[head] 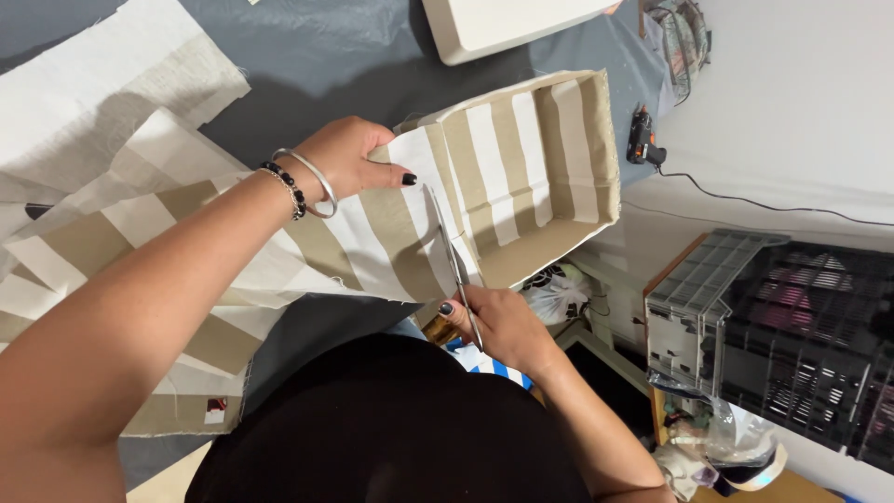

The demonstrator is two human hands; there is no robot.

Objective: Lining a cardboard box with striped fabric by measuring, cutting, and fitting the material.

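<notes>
From the head camera I look down on a grey counter (307,56) spread with beige-and-white striped fabric (354,251). My left hand (358,158) presses the fabric flat near its upper edge, fingers (396,175) clenched on the cloth, with bracelets at the wrist. My right hand (498,321) grips the scissors (452,256) by the handles, fingers wrapped tight around them. The scissors lie with their long axis running almost straight away from me, leaning slightly left, tips pointing toward my left thumb and handles toward my body. The blades sit on the fabric, just beside the fabric-covered box (540,177). That box lies on its side at the counter's edge, its stripes running along the same line as the blades. A black glue gun (643,140) rests beyond it, well apart, cord trailing right. A white tray (494,28) sits at the top edge.
</notes>
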